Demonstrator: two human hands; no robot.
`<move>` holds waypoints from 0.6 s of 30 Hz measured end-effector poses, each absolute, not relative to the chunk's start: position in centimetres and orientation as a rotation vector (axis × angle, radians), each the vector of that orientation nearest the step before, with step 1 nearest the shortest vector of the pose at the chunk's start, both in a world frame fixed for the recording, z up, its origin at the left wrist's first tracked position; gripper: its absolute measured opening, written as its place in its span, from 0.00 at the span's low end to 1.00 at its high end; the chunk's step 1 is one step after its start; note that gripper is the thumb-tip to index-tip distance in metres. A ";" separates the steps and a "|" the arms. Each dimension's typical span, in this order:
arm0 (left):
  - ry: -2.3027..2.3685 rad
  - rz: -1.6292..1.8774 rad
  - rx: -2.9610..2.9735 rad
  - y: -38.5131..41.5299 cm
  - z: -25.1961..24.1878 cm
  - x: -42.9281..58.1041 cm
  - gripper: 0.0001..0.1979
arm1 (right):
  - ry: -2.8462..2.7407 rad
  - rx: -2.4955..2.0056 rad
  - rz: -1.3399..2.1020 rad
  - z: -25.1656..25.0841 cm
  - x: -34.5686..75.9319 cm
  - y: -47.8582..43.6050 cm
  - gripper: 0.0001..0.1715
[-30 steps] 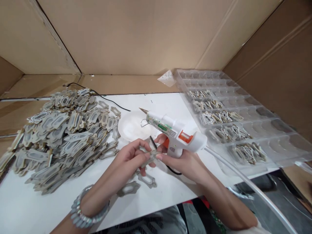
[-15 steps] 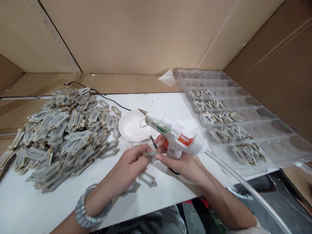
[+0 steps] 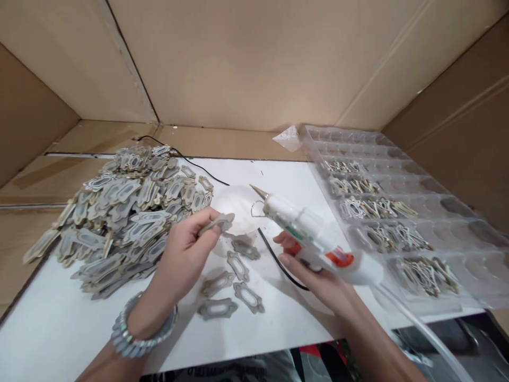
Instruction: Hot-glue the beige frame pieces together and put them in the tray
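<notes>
My left hand point(image 3: 190, 253) pinches a small grey frame-shaped piece point(image 3: 224, 220) between thumb and fingers, just over the near-left edge of a round white dish point(image 3: 234, 204). In my right hand point(image 3: 304, 268) is a white glue gun point(image 3: 302, 223) with an orange trigger; its metal tip points up and left above the dish, and a long clear glue stick point(image 3: 425, 331) trails from its back end. Between my hands several loose grey frame pieces point(image 3: 248, 297) lie flat on the white table point(image 3: 274, 334). A black cord point(image 3: 278, 262) runs beneath the gun.
A large heap of similar grey frame pieces point(image 3: 131, 212) covers the left of the table. On the right, a clear compartment tray point(image 3: 417, 185) holds rows of white and brown frame pieces. Cardboard walls point(image 3: 254, 63) stand behind and at both sides. A clear plastic scrap point(image 3: 289, 139) lies at the back.
My hands have moved apart: the left went left and up with a grey piece, the right went right with the glue gun. More loose pieces on the table are uncovered. The camera view has shifted.
</notes>
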State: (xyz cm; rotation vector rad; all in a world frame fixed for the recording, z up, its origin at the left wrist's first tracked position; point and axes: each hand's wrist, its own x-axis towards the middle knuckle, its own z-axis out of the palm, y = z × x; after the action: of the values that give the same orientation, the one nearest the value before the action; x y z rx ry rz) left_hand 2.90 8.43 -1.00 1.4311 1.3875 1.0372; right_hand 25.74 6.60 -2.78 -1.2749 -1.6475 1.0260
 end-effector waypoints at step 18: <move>1.521 1.165 1.493 8.0 -0.7 2.5 0.09 | -2.060 -0.862 0.822 -3.9 25.4 6.4 0.09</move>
State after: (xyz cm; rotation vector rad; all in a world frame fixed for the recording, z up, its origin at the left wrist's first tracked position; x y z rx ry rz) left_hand 2.51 8.00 -0.72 1.4933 1.5205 1.1655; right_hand 25.36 6.38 -3.86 -0.8624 -2.0600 0.8225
